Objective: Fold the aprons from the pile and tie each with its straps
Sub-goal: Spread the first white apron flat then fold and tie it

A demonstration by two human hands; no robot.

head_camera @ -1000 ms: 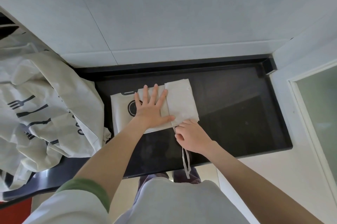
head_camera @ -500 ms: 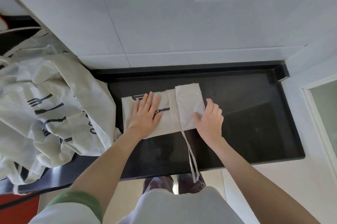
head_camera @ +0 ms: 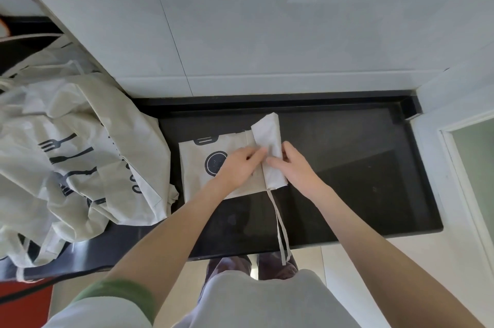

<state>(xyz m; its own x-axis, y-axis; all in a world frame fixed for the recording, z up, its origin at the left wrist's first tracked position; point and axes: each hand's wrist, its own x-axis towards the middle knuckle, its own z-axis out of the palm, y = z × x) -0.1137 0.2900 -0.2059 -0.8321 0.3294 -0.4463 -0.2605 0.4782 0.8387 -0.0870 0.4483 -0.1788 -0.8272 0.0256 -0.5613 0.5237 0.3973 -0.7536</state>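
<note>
A beige apron (head_camera: pixel 199 164), folded into a small rectangle with a dark circle print, lies on the black counter (head_camera: pixel 361 167). Its right portion (head_camera: pixel 270 140) is turned over leftward into a narrow standing fold. My left hand (head_camera: pixel 238 164) rests on the apron and pinches that fold from the left. My right hand (head_camera: pixel 292 164) grips the same fold from the right. Two thin straps (head_camera: pixel 280 226) trail from the fold's near end over the counter's front edge.
A crumpled pile of beige aprons (head_camera: pixel 66 156) with cutlery prints covers the counter's left side, close to the folded one. A pale tiled wall (head_camera: pixel 267 33) runs behind. A white ledge and a greenish pane (head_camera: pixel 475 156) stand at the right.
My right hand went from the apron's right edge onto the flap, which has rolled leftward and become narrower. My left hand slid right to meet it, uncovering the circle print.
</note>
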